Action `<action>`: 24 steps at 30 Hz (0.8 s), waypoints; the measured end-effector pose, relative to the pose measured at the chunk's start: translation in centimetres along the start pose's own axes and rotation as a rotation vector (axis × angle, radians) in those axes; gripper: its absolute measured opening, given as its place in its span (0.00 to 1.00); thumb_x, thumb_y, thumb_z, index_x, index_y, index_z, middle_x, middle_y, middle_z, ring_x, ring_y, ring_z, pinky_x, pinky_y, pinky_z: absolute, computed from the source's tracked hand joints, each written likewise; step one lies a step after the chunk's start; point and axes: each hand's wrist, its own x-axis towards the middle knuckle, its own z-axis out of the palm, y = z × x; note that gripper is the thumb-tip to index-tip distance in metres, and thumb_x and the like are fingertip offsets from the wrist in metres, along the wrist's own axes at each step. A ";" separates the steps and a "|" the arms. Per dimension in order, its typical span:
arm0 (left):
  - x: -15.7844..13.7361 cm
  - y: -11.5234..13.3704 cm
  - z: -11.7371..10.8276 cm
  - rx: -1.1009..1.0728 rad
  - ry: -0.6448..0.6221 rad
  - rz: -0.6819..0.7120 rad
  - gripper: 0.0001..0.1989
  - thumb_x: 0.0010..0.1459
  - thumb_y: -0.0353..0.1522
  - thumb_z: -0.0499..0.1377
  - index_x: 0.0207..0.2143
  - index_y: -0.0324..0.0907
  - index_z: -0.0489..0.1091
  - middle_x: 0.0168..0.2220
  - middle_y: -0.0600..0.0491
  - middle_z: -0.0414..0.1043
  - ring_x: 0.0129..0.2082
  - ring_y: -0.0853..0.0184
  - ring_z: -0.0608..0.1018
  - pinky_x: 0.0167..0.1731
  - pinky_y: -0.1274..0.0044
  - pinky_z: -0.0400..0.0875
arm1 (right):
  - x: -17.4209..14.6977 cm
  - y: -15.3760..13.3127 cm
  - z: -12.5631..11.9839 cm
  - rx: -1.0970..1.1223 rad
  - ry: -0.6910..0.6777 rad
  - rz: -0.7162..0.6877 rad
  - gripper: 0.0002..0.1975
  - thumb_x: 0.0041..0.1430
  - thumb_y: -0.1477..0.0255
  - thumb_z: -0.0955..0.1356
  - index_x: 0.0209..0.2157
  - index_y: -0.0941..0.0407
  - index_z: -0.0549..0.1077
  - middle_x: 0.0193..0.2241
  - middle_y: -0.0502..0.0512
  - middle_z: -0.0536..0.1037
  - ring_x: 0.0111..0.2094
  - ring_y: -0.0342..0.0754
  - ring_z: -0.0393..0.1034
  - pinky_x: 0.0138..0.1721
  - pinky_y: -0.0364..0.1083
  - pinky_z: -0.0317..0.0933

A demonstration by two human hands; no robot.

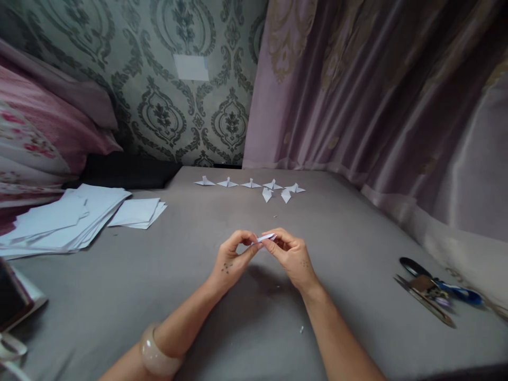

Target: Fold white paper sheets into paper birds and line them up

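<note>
A small folded piece of white paper (pixel 266 237) is pinched between both hands above the middle of the grey surface. My left hand (pixel 235 256) grips its left end between thumb and fingers. On the other end, my right hand (pixel 291 254) has its thumb and fingers closed. The fingers cover part of the folds. Beyond the hands stands a row of several white origami birds (pixel 251 183) with spread wings. Two narrower folded paper shapes (pixel 267 195) lie just in front of that row, at its right end.
At left lie a big stack of white paper (pixel 51 222) and smaller paper squares (pixel 137 211). A black folded item (pixel 130 169) is behind them. A dark phone-like device (pixel 14 296) rests at the left edge. Blue-handled scissors (pixel 456 291) and small tools lie at right. Curtains (pixel 337 95) border the surface.
</note>
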 end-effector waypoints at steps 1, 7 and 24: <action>0.0 0.1 -0.1 0.003 -0.002 -0.015 0.06 0.54 0.34 0.62 0.30 0.41 0.69 0.30 0.53 0.71 0.32 0.69 0.71 0.38 0.76 0.65 | 0.0 0.0 0.0 0.004 -0.001 -0.002 0.06 0.54 0.68 0.70 0.34 0.53 0.78 0.33 0.52 0.75 0.34 0.44 0.69 0.35 0.43 0.61; 0.2 0.6 -0.2 -0.005 -0.002 -0.077 0.07 0.52 0.35 0.63 0.28 0.40 0.74 0.31 0.51 0.75 0.33 0.67 0.74 0.38 0.76 0.67 | 0.0 -0.3 0.2 0.012 0.001 -0.018 0.06 0.54 0.68 0.70 0.33 0.53 0.78 0.33 0.53 0.76 0.36 0.46 0.70 0.38 0.44 0.63; 0.3 1.1 0.1 -0.283 -0.003 -0.311 0.07 0.46 0.34 0.67 0.23 0.39 0.75 0.30 0.53 0.73 0.32 0.70 0.74 0.36 0.78 0.67 | -0.2 -0.5 0.4 0.105 0.046 -0.001 0.04 0.52 0.69 0.71 0.27 0.53 0.78 0.30 0.51 0.74 0.34 0.44 0.69 0.36 0.43 0.62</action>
